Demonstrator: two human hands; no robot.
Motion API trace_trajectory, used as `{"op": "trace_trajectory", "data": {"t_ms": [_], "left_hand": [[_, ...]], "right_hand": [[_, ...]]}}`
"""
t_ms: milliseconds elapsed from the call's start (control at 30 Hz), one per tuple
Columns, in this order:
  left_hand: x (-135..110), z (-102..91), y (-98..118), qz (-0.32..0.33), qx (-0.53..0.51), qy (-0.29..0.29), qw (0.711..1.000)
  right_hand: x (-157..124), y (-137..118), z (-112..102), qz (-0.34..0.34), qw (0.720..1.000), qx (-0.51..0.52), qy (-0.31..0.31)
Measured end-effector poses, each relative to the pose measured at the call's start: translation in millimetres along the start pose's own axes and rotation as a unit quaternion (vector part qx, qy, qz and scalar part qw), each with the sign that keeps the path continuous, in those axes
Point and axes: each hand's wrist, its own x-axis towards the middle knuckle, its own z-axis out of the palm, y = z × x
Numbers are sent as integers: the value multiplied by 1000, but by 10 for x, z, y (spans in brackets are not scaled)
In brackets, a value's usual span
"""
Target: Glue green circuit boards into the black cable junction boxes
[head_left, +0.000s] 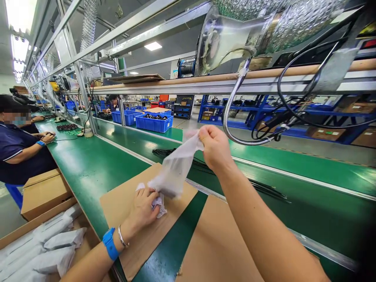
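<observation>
A translucent white plastic bag (176, 166) is stretched upward from the bench, and something dark shows at its lower end. My right hand (216, 149) pinches the bag's upper end between thumb and fingers. Lower down, my left hand (145, 205) is closed over crumpled white wrapping (160, 206) at the bag's bottom; what lies under the fingers is hidden. Both rest above a flat cardboard sheet (123, 192) on the green bench.
A carton of white wrapped packages (55, 239) stands at lower left, beside a brown box (44, 192). Black cables (264, 188) lie along the bench. A flexible metal hose (227, 113) hangs at right. A co-worker (20, 145) sits at left. Blue bins (154, 123) stand beyond.
</observation>
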Motion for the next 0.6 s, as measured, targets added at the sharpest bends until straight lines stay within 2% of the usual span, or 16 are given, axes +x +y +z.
{"op": "trace_trajectory", "data": {"t_ms": [133, 167, 233, 300, 367, 400, 467, 533, 600], "left_hand": [[22, -44, 26, -21, -64, 19, 998], [32, -60, 23, -32, -83, 28, 996], [58, -92, 9, -64, -125, 52, 989], [94, -120, -6, -104, -170, 80, 977], [141, -130, -17, -144, -210, 108, 961], [169, -126, -25, -162, -228, 121, 952], [232, -99, -56, -194, -258, 145, 935], [304, -58, -127, -228, -282, 163, 918], [377, -15, -242, -270, -304, 177, 896]], "right_hand": [[109, -242, -45, -67, 981, 133, 124], [123, -268, -65, -83, 978, 132, 140], [90, -246, -76, -100, 985, 64, 121], [-54, -104, -16, -85, 995, -30, 34], [-299, 146, 122, -48, 987, -105, -110], [-438, 294, 209, -28, 969, -137, -203], [-682, 581, 376, -6, 933, -171, -316], [-801, 784, 490, 8, 909, -200, -366], [-758, 856, 531, 18, 904, -229, -361]]}}
